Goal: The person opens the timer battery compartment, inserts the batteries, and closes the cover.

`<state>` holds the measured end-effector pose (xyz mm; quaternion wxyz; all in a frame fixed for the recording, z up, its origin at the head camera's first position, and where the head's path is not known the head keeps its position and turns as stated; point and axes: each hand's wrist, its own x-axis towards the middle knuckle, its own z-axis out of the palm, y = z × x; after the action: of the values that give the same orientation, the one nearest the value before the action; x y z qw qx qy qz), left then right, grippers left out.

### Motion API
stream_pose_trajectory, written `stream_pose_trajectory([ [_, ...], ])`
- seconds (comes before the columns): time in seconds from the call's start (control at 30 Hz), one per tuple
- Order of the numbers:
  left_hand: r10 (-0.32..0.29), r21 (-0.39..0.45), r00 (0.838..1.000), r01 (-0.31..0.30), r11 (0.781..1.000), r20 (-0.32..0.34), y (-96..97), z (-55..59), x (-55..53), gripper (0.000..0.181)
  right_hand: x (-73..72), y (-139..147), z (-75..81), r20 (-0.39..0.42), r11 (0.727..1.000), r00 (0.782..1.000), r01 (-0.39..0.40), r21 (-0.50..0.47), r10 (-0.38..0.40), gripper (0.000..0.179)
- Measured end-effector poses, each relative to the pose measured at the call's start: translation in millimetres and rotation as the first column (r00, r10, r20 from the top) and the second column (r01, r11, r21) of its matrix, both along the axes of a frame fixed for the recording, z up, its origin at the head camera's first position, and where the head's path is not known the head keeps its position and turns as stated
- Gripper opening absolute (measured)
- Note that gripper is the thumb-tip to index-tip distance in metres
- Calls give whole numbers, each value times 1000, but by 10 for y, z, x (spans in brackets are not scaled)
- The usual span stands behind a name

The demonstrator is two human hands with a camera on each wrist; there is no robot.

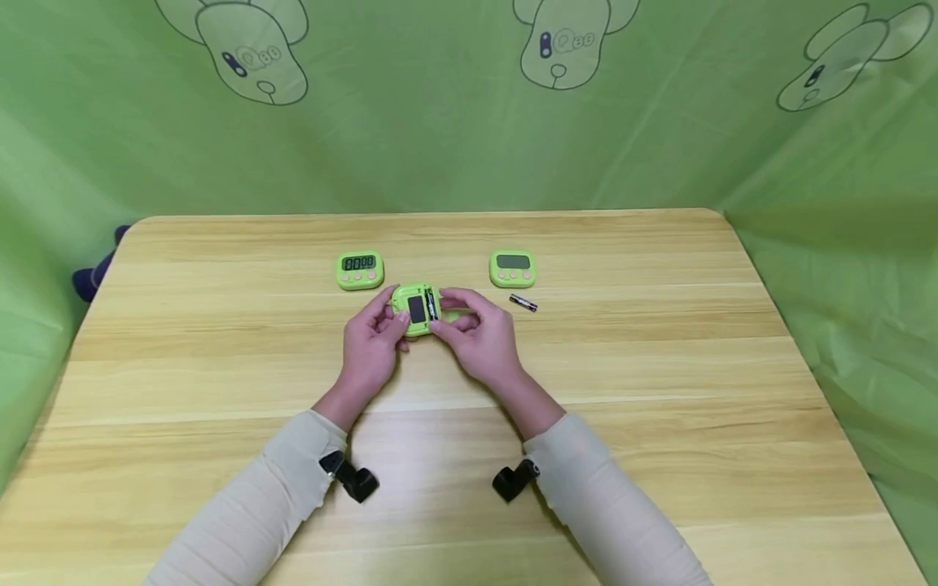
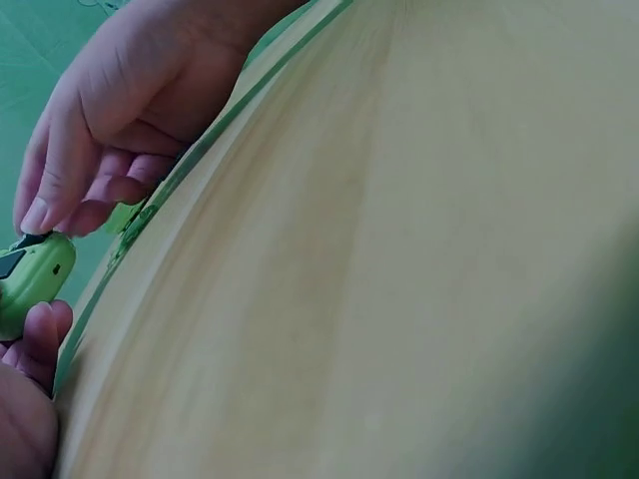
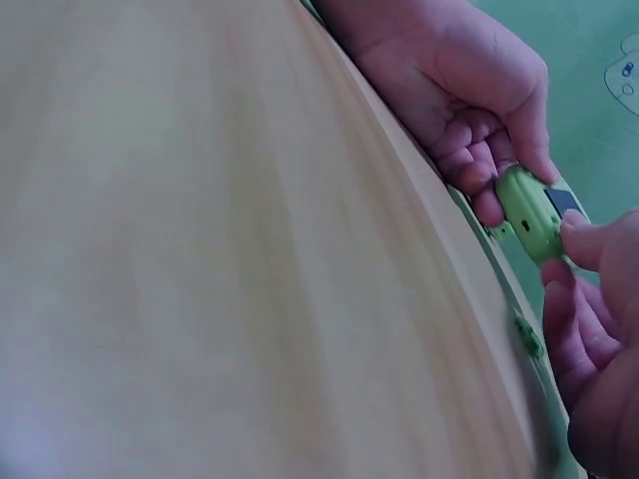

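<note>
My left hand (image 1: 369,348) grips a green digital timer (image 1: 402,299) by its left side, back face up, with its battery compartment exposed. A small black-and-silver battery (image 1: 431,305) lies along the compartment's right side. From the right, my right hand (image 1: 489,338) pinches the timer's edge, its thumb at the battery's near end. Between the right fingers shows a flat green piece (image 1: 458,315); whether it is held or lies on the table cannot be told. In the right wrist view, both hands meet at the timer (image 3: 531,212). The left wrist view catches the timer (image 2: 38,279) at its edge.
A second green timer (image 1: 360,270) with digits on its display lies behind the left hand. Another timer (image 1: 513,268), its display blank, is at the back right with a loose battery (image 1: 523,303) before it. All lie on a wooden table (image 1: 623,342) backed by a green curtain (image 1: 440,146).
</note>
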<state>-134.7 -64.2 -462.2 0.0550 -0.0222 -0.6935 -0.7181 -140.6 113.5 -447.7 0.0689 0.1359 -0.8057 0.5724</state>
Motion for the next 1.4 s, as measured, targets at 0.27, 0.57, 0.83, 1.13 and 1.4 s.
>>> stream_pose_trajectory([
  [0.27, -41, -73, 999, 41, 996, 0, 18, 1, 0, 47, -87, 44, -28, 89, 1000, 996, -29, -3, 29, 41],
  [0.57, -30, -53, 1000, 30, 998, 4, 15, 3, 4, 46, -110, 57, -39, 94, 995, 995, -2, -97, 11, 37],
  [0.83, -6, 31, 1000, 6, 1000, 2, 8, 20, 3, 47, -38, 175, 31, 106, 980, 978, 166, 113, -178, 40],
  [1.13, -8, 22, 1000, 9, 1000, -12, 13, 4, 8, 47, -22, 136, 162, 272, 958, 948, 87, 273, -163, 45],
  [1.4, -16, -14, 1000, 16, 1000, 4, 10, -3, -8, 46, -32, 181, 111, 290, 987, 945, 135, 85, -154, 27],
])
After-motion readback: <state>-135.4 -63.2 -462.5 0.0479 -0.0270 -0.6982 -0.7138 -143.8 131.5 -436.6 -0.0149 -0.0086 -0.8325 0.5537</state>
